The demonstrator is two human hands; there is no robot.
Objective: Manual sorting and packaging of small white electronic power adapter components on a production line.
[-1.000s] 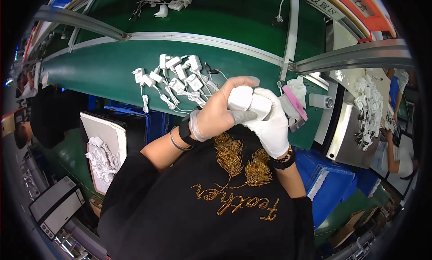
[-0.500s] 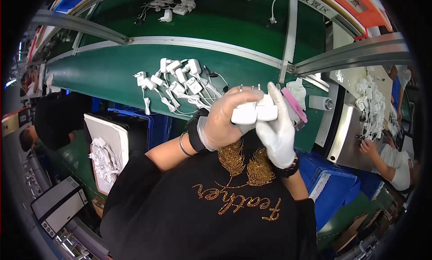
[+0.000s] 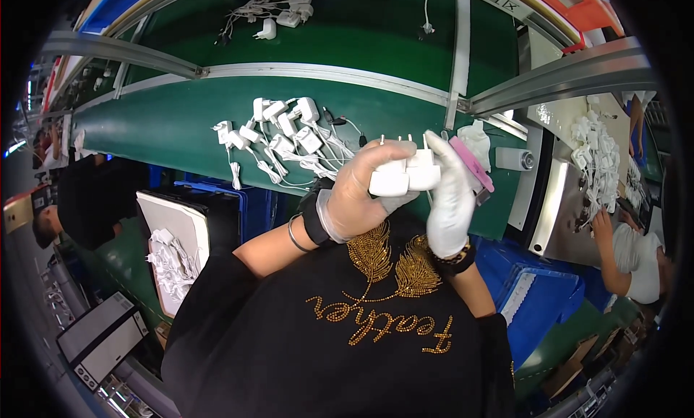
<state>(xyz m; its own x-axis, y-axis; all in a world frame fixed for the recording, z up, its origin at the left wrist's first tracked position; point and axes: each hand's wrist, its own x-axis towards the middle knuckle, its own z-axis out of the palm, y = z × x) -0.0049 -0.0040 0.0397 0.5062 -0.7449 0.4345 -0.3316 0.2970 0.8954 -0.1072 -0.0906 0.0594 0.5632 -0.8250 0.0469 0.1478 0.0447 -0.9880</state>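
Adapters (image 3: 417,177) turned, prongs (image 3: 410,137) forward, since first frame.
Clamped in left hand (image 3: 356,190); right hand (image 3: 450,208) set along right side, grip unclear.

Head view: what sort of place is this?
Likely a factory production line: many white power adapters on a long green bench, a white-gloved right hand, and a co-worker beside another adapter pile.

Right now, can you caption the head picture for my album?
Gloved left hand holds white plug adapters beside a white-gloved right hand, near more adapters on a green bench.
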